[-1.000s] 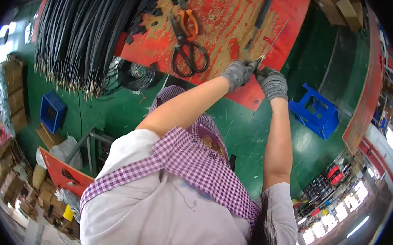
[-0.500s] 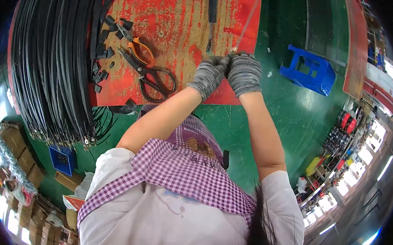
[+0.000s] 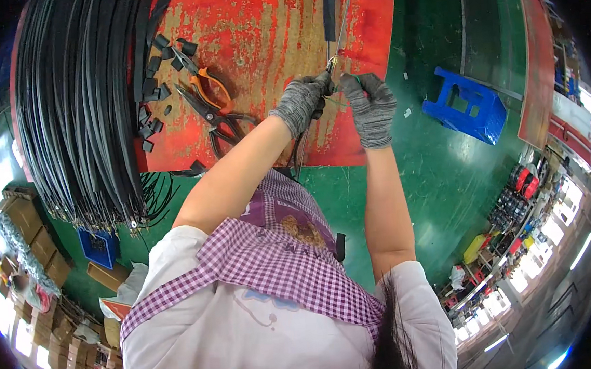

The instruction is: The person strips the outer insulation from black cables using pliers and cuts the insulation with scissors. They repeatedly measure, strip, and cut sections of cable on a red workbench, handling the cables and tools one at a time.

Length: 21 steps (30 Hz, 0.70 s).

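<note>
So the left hand (image 3: 300, 102), in a grey knitted glove, is closed up with thumb and fingertips pinched on a slim dark cable (image 3: 330, 65) right over the worn red tabletop (image 3: 229, 24). That cable's end pokes up past the fingertips with a small yellowish metal bit (image 3: 334, 60) on it, and dark strands (image 3: 298, 150) hang out below the fist near the table's front edge. A long thin pale rod (image 3: 346, 20) slants up from about there, next to a flat black sleeve (image 3: 329, 11).

Right hand (image 3: 372, 110), same kind of glove, is just beside it but apart, fingers half curled; can't tell if anything's in them.

Over to the left there's a pair of black-handled scissors (image 3: 212, 116) partly behind the forearm, touching orange-handled pliers (image 3: 196, 73), then chopped black pieces (image 3: 149, 86) and a big bundle of long black cables (image 3: 84, 96) hanging off the table
</note>
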Each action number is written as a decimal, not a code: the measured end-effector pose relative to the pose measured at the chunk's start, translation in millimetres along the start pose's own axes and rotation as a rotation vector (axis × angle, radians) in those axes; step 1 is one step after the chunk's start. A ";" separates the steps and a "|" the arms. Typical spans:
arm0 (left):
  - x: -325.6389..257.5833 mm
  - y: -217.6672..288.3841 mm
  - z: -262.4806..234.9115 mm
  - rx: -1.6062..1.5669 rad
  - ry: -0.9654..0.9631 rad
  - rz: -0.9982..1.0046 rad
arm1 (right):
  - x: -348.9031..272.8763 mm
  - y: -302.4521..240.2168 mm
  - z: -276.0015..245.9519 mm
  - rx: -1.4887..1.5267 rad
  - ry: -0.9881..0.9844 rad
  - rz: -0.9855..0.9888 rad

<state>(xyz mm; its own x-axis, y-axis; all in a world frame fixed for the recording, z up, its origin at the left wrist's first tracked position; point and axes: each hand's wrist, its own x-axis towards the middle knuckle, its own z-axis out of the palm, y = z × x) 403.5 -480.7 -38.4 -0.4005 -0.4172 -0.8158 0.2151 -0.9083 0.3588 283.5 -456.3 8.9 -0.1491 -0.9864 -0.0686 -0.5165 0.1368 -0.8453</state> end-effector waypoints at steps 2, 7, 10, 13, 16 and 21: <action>-0.7 1.1 -1.6 0.000 0.019 0.017 | 1.9 -4.2 -0.8 -0.169 0.015 -0.201; -5.4 0.0 0.8 0.098 0.073 0.013 | -6.0 -5.1 2.5 0.429 -0.121 0.224; -13.6 -2.6 1.1 0.113 0.047 0.060 | -2.0 3.9 -0.8 0.650 -0.323 0.313; -24.7 -4.5 -8.4 -0.020 0.036 0.138 | 6.0 13.9 0.6 0.969 -0.541 0.373; -39.5 -4.8 -37.1 0.041 0.029 0.153 | 7.1 15.5 11.5 1.370 -0.693 0.411; -80.3 -35.1 -87.3 0.255 0.208 0.196 | 2.2 0.7 31.5 1.007 -0.564 0.097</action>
<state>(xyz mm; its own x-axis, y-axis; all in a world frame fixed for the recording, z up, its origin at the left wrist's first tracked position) 505.9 -412.5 -25.1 -0.1793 -0.5918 -0.7859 0.0309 -0.8018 0.5968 309.5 -461.3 -8.6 0.3768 -0.9109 -0.1681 0.4200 0.3297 -0.8455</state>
